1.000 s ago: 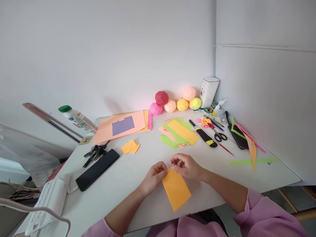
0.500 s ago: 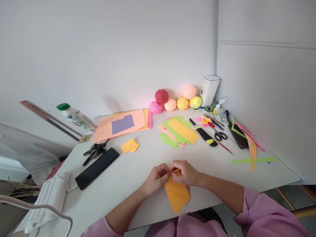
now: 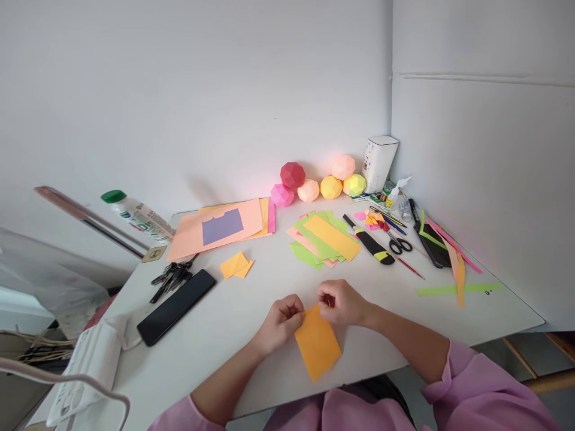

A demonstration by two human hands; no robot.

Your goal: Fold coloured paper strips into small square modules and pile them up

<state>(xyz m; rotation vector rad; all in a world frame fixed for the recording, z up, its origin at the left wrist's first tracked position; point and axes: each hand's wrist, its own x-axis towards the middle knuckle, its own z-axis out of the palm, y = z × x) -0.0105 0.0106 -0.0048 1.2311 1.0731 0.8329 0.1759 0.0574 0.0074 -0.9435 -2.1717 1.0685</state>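
Observation:
A folded piece of orange paper [image 3: 317, 345] is tilted in front of me near the table's front edge. My left hand [image 3: 281, 323] pinches its upper left edge between thumb and fingers. At the upper right corner is my right hand [image 3: 344, 302], fingers curled and thumb closed against them. Whether a bit of the paper lies between those fingertips is hidden. Two small orange paper pieces [image 3: 236, 263] lie overlapping on the table, beyond my left hand. Past my right hand is a pile of green, pink and orange paper pieces [image 3: 330, 236].
To the right lie a cutter knife [image 3: 375, 246], scissors [image 3: 399, 244] and paper strips [image 3: 459, 278]. Several faceted paper balls [image 3: 293, 175] stand along the wall. On the left are a black phone [image 3: 177, 306], keys [image 3: 173, 278], large paper sheets [image 3: 188, 236] and a power strip [image 3: 83, 368].
My right hand has come away from my left, moving up and right. The orange paper has turned slightly, and more of its upper part shows between the hands.

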